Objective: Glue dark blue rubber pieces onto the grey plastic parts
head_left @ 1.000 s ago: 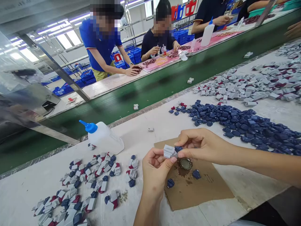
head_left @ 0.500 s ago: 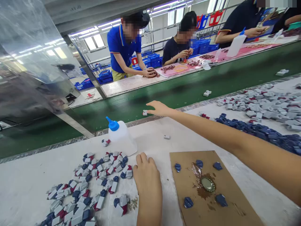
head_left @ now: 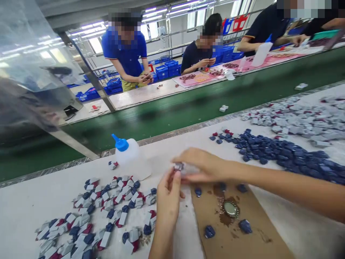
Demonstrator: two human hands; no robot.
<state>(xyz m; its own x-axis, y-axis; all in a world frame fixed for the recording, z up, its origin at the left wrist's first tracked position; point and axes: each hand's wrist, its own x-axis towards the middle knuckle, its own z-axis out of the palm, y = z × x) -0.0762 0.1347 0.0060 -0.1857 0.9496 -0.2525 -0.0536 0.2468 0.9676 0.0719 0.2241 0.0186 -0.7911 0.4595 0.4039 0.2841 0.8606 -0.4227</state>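
Observation:
My right hand (head_left: pixel 201 166) is back over the white table, pinching a small grey piece (head_left: pixel 180 166) just above the cardboard sheet (head_left: pixel 250 237). My left hand (head_left: pixel 168 196) rises to meet it, its fingertips touching the same piece. Both are blurred by motion. On the cardboard lie a metal cap with brown glue (head_left: pixel 230 208) and a few loose blue parts (head_left: pixel 209 231). A pile of joined grey, blue and red pieces (head_left: pixel 107 212) lies left of my left hand. A squeeze bottle with a blue nozzle (head_left: pixel 130 156) stands behind it.
A heap of blue parts (head_left: pixel 283 151) and a heap of grey parts (head_left: pixel 304 115) lie at the right. A green conveyor belt (head_left: pixel 172 111) runs behind the table, carrying stray pieces. Several other people work at the far bench. A clear plastic sheet hangs at the left.
My right hand pulled back from the belt's edge with a small grey piece. My left hand lifted off the table and joined it above the cardboard. The view shifted slightly.

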